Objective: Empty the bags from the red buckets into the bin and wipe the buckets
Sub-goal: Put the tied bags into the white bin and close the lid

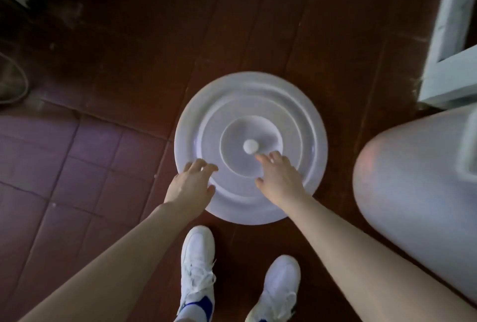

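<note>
Round white plastic bin lid (304, 125), seen from above, on the dark floor (129, 63) directly beyond both hands. The right hand (278, 179), spread and empty, is nearer the central white knob (251, 146). The left hand (192, 182), loosely open and empty, lies over the near-left rim.

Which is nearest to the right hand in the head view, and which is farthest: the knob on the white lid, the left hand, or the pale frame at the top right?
1. Knob, at the centre of the lid, just beyond the fingertips of the right hand.
2. Left hand, at the left edge of the lid.
3. Pale frame, far off at the top right.
</note>
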`<state>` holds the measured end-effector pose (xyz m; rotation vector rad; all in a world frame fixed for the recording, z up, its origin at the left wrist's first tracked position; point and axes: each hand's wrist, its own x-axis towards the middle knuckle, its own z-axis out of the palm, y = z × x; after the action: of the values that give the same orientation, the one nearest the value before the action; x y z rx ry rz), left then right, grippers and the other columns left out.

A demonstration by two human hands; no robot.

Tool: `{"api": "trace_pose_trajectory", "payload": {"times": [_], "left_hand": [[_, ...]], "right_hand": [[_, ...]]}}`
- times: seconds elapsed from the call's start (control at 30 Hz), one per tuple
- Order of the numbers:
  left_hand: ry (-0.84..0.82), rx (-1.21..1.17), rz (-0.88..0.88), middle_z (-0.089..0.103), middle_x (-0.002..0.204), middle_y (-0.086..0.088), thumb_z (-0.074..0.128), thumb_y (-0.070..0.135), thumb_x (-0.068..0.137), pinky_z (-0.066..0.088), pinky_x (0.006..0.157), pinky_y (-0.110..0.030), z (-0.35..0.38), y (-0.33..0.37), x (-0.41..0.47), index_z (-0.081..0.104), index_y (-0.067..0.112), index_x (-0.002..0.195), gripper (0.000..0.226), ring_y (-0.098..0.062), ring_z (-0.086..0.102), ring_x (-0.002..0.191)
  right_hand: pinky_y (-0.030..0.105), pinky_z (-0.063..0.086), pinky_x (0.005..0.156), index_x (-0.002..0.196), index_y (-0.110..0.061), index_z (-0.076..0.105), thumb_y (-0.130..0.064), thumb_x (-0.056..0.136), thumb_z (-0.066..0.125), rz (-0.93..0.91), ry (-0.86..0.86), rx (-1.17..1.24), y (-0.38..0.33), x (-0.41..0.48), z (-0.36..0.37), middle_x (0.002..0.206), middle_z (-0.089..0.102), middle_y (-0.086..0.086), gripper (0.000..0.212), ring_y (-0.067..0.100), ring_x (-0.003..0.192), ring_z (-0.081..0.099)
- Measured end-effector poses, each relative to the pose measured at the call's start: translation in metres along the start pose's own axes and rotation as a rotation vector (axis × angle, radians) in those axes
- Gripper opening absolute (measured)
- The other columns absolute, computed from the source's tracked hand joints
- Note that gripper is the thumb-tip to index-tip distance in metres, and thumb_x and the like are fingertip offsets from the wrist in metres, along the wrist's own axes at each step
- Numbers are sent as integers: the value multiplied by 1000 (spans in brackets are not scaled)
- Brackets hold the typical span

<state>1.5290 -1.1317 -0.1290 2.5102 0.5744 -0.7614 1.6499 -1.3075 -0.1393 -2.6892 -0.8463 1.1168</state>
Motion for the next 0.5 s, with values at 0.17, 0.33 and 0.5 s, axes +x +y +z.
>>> {"api": "trace_pose_trajectory", "payload": {"times": [0.17,0.33,0.5], "left_hand": [[40,77,74,26,155,3,59,33,93,37,106,-40,74,-32,66,33,30,148,61,-21,25,141],[70,148,82,17,160,-1,60,36,93,25,116,-42,111,-55,99,27,29,151,67,-23,15,145],[62,181,116,19,159,0,58,35,93,23,115,-39,108,-61,87,32,28,149,62,-23,16,145]], "right_hand": [[42,45,93,142,-26,36,-35,87,63,7,68,-58,21,92,65,135,37,10,62,34,120,43],[40,45,84,134,-22,46,-29,88,64,-6,163,-92,31,136,96,127,45,12,50,33,113,50],[42,44,77,119,-12,51,-20,95,53,-47,149,-127,27,132,91,117,47,15,26,35,103,57]]}}
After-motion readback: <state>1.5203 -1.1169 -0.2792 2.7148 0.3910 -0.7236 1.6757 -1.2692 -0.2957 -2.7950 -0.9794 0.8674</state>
